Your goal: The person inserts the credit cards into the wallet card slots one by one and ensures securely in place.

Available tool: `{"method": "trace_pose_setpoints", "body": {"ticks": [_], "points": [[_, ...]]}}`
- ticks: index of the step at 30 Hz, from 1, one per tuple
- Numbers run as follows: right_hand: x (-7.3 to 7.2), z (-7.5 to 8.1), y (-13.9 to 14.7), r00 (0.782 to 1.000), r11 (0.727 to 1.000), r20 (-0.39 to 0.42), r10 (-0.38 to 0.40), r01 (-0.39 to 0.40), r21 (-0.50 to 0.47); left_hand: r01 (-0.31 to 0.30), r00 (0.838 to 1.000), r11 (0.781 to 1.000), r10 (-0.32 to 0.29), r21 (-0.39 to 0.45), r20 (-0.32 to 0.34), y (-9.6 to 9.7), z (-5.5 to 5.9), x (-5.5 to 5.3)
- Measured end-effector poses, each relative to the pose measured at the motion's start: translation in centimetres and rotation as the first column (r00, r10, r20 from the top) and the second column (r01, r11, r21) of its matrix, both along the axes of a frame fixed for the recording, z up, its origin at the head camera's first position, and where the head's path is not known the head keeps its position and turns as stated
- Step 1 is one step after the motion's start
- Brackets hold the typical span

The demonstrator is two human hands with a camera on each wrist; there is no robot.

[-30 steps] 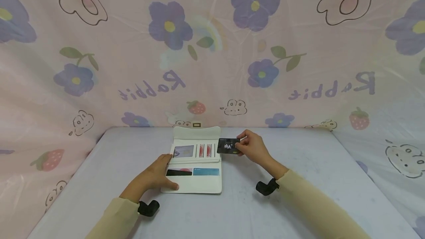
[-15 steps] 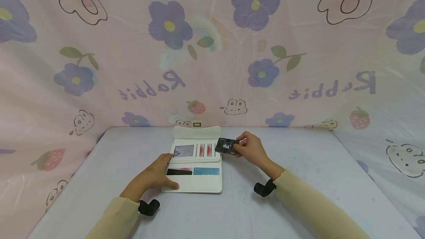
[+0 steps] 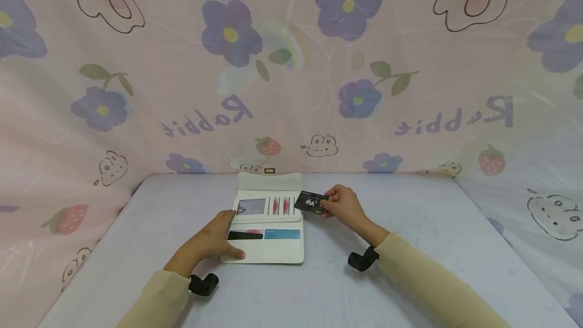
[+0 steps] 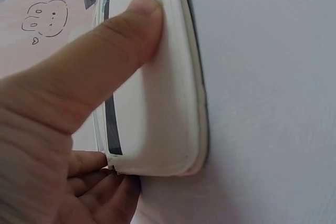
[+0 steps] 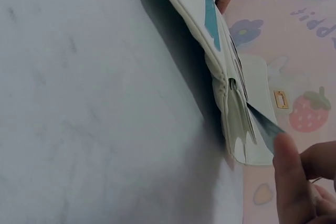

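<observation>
In the head view a white wallet (image 3: 268, 256) lies unfolded on the table, with a clear photo window, narrow slots with red-and-white cards and a lower pocket. My left hand (image 3: 211, 234) holds its left side. The left thumb (image 4: 139, 24) lies over the lower panel and the fingers curl at the edge. My right hand (image 3: 346, 208) pinches a black VIP card (image 3: 309, 202) between thumb and fingers. The card's left corner meets the wallet's right edge beside the slots. Seen edge-on in the right wrist view, the card (image 5: 265, 124) slants, its tip at the slotted panel.
A blue card (image 3: 282, 234) and a black card (image 3: 246, 236) sit in the wallet's lower pocket. The top flap (image 3: 269, 182), with its metal clasp, reaches the table's back edge. Behind hangs a pink printed curtain (image 3: 291, 90). White cloth covers the table (image 3: 410, 247).
My right hand has moved slightly left with the VIP card, which has tilted and come up to the wallet's right edge. The left hand keeps its place on the wallet.
</observation>
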State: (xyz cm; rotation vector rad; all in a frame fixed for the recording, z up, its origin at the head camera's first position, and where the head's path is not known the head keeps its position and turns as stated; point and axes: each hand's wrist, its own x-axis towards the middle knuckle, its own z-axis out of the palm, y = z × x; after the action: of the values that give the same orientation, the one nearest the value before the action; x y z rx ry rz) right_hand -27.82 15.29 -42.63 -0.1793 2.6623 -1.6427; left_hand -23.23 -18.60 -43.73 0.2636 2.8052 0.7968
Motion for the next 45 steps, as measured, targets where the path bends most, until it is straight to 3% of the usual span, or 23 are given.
{"method": "trace_pose_setpoints", "body": {"ticks": [14,21,25,36,45], "points": [[0.6,-0.3,-0.1,0.998,0.999,0.056,-0.031,0.032,-0.026,-0.015,1.0,1.0,0.014,0.011,0.006,-0.1,-0.2,0.0],[1.0,-0.2,-0.6,0.998,0.999,0.063,0.031,-0.029,-0.026,-0.017,1.0,1.0,0.017,0.015,0.006,-0.1,-0.3,-0.1],[1.0,-0.1,-0.9,0.998,0.999,0.064,0.019,-0.017,-0.032,-0.01,1.0,0.999,0.01,0.03,0.007,-0.1,-0.3,-0.1],[0.0,-0.1,-0.8,0.993,0.997,0.102,0.057,-0.052,-0.051,-0.014,1.0,1.0,0.014,0.012,0.007,-0.1,-0.2,-0.2],[-1.1,-0.5,0.0,0.985,0.99,0.096,0.141,-0.138,-0.038,-0.021,1.0,1.0,0.021,0.014,0.013,0.0,-0.2,-0.1]]}}
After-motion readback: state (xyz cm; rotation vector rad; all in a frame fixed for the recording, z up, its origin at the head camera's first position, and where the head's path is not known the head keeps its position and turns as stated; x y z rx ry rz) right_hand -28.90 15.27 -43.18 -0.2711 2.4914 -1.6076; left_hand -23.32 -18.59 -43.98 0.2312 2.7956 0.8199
